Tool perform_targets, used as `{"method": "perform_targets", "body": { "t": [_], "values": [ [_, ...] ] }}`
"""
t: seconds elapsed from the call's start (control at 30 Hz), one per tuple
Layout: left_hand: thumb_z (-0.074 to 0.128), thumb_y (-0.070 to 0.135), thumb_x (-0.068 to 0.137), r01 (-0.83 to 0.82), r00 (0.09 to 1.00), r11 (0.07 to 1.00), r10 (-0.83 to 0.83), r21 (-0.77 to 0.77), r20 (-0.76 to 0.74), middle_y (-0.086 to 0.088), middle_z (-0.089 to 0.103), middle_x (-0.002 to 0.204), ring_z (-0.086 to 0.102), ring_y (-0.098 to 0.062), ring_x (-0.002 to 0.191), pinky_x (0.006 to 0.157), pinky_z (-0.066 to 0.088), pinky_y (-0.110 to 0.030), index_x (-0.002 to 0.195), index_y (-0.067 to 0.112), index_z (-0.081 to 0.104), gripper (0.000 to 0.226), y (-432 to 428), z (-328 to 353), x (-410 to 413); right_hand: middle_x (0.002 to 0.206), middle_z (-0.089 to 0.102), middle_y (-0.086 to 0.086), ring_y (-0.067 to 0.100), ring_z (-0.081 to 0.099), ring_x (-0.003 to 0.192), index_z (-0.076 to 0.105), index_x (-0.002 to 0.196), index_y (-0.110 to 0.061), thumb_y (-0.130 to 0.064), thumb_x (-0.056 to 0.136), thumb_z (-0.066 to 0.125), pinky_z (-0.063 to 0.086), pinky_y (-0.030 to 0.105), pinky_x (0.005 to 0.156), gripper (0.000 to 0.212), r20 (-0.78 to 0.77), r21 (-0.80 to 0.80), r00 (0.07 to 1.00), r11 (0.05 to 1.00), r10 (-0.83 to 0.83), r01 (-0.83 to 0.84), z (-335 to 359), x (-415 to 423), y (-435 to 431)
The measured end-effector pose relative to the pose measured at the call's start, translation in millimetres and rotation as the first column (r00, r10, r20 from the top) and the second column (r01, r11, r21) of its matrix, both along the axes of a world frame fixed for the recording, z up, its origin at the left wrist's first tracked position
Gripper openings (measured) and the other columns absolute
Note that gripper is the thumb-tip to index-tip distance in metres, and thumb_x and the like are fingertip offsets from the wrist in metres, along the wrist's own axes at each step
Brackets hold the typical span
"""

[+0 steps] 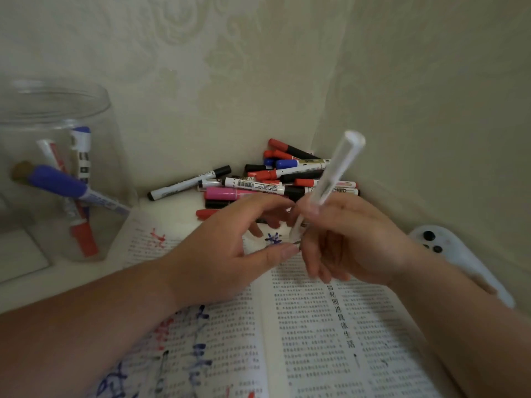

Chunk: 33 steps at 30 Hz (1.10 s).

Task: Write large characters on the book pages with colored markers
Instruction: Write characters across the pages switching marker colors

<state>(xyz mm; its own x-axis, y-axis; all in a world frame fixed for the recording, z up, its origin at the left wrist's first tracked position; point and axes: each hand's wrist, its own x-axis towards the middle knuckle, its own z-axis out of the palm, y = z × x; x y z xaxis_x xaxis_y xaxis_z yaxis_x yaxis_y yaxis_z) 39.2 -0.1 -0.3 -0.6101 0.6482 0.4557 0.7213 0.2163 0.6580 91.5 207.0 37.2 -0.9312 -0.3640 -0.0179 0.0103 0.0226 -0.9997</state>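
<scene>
Over the gutter of the open printed book point(330, 340): my right hand point(353, 239) grips a translucent white plastic marker point(330, 179), nib down, barrel tilted up and away.
Left hand point(227, 254): curled in toward the nib, thumb just beside it. I cannot tell whether it pinches anything.
Book: flat under both forearms, with large red and blue characters point(198, 354) on the left page and one blue character point(273, 239) at the top of the right page.
Risk, ink: the nib could mark my thumb, being so near it.
Risk, smear: my left forearm lies over the written page and could drag any wet strokes.
Around: a heap of red, blue, black and pink markers point(258, 179) in the corner; a clear plastic jar point(57, 110) holding a few markers on the left; a white device with black buttons point(448, 245) on the right.
In the way: my left hand covers the page beside the blue character, so I judge it must move off first.
</scene>
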Motion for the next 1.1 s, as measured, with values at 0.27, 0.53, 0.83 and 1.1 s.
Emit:
{"method": "perform_targets", "body": {
  "t": [0.27,0.53,0.83,1.1],
  "values": [
    [0.069,0.052,0.082,-0.038,0.995,0.998,0.034,0.044,0.091,0.020,0.064,0.100,0.062,-0.010,0.087,0.072,0.052,-0.023,0.128,0.043,0.056,0.049,1,1,-2,0.052,0.042,0.008,0.017,0.030,0.042,0.057,0.085,-0.010,-0.014,0.085,0.061,0.019,0.025,0.042,0.006,-0.065,-0.070,0.956,0.957,-0.285,0.281,-1,-5,-12],
    [0.043,0.053,0.096,-0.073,0.997,0.997,0.073,-0.008,-0.006,0.019,0.057,0.081,0.054,-0.003,0.072,0.063,0.038,-0.010,0.091,0.037,0.056,0.021,3,6,6,0.048,0.045,0.010,0.016,0.024,0.042,0.060,0.068,-0.002,-0.022,0.087,0.070,0.016,0.025,0.042,0.029,-0.140,-0.128,0.944,0.951,-0.298,0.281,-3,-3,-9],
    [0.028,0.064,0.099,0.064,0.982,0.998,-0.061,-0.008,0.178,0.007,0.044,0.059,0.041,-0.007,0.054,0.055,0.036,-0.017,0.071,0.026,0.048,0.051,9,14,21,0.044,0.043,0.011,0.014,0.027,0.035,0.051,0.067,0.009,-0.015,0.082,0.072,0.015,0.026,0.040,0.034,-0.153,-0.198,0.967,0.965,-0.202,0.170,4,-1,-3],
    [0.029,0.069,0.095,0.000,0.999,0.996,0.004,-0.094,0.040,0.016,0.056,0.075,0.052,-0.005,0.065,0.062,0.042,-0.014,0.078,0.037,0.050,0.042,5,11,21,0.041,0.034,0.005,0.013,0.022,0.033,0.055,0.070,0.006,-0.031,0.089,0.068,0.019,0.018,0.039,0.044,-0.123,-0.136,0.914,0.919,-0.387,0.371,2,-1,-12]
  ]
}}
